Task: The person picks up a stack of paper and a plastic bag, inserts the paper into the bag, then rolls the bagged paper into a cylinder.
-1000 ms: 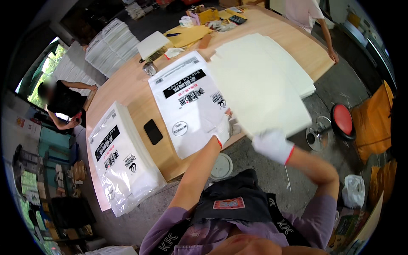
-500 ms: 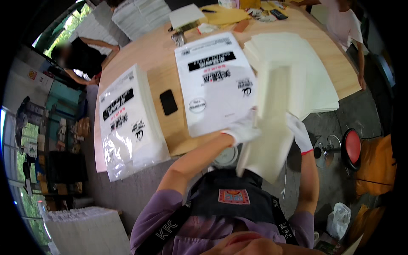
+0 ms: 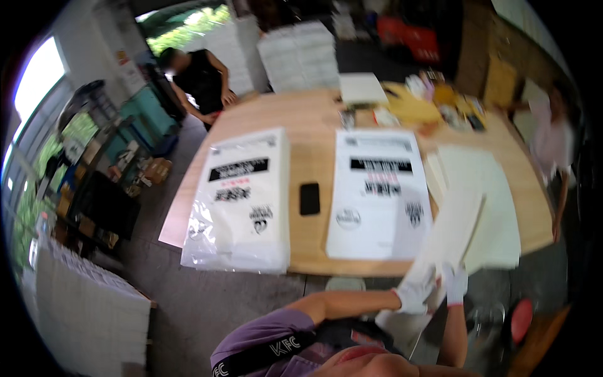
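Observation:
A curled length of cream paper sheets (image 3: 447, 232) spans from the right-hand stack on the table down past the near edge to my lap. My left hand (image 3: 414, 298), in a white glove, is closed on the left side of these sheets. Close beside it, my right hand (image 3: 455, 284), gloved too, grips their right side; blur hides its exact finger positions. Under the sheets' far end lies a fanned stack of cream paper (image 3: 497, 220). Left of the sheets is a flat white printed bag (image 3: 380, 217) with black bands.
A thick stack of clear-wrapped printed bags (image 3: 242, 188) lies on the table's left, with a black phone (image 3: 309, 198) beside it. Two other people stand at the far left and right sides. A red-topped stool (image 3: 521, 320) is at lower right. White paper piles (image 3: 298, 56) stand behind.
The head view has swung up and left, so the table sits lower. My hands have come closer together on the sheets, which now curl narrower and lean toward the stack.

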### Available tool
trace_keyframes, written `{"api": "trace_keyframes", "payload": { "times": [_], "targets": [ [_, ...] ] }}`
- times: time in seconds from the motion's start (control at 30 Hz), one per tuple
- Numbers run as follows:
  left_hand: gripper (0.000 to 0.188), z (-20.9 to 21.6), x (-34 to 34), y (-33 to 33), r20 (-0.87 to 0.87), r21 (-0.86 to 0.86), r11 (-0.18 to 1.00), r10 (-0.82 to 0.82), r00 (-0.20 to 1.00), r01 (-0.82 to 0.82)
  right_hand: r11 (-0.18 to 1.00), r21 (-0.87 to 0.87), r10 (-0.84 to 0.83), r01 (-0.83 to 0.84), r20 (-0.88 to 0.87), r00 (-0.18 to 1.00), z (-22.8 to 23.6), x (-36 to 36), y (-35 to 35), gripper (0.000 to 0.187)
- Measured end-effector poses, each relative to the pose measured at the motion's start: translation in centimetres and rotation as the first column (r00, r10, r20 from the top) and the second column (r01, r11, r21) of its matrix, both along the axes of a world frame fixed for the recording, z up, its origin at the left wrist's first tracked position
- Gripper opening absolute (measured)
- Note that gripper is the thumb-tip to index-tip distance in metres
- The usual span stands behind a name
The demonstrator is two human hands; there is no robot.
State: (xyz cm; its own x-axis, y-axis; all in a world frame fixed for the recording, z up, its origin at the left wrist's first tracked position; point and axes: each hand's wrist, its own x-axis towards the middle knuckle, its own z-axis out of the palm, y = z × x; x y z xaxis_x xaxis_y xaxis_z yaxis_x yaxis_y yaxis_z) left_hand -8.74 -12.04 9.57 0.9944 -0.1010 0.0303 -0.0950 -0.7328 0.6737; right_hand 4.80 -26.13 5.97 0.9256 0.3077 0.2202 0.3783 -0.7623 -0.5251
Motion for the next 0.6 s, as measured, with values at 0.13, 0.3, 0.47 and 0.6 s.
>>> {"api": "trace_keyframes", "payload": {
  "times": [0.13, 0.3, 0.47, 0.6],
  "targets": [
    [0.059, -4.1, 2.1, 9.9, -0.182, -0.357, 0.931, 0.007, 0.983, -0.072, 0.994, -0.091, 0.066, -0.056, 0.108, 0.992, 0.9, -0.6, -0.6, 0.049],
    [0.04, -9.3, 1.7, 20.0, -0.043, 0.301, 0.896, 0.356, 0.933, -0.328, 0.981, -0.035, 0.192, -0.189, 0.163, 0.968, 3.5, -2.8, 0.0, 0.038],
    [0.029, -9.2, 3.0, 20.6, -0.112, 0.142, 0.964, 0.241, 0.964, -0.224, 0.907, -0.301, 0.375, -0.296, 0.252, 0.892, 8.1, -5.9, -0.7, 0.026],
    [0.026, -11.4, 4.0, 25.2, -0.099, -0.215, 0.921, 0.31, 0.945, -0.325, 0.791, -0.342, 0.597, -0.507, 0.248, 0.763, 10.6, -8.4, 2.9, 0.025]
  ]
}}
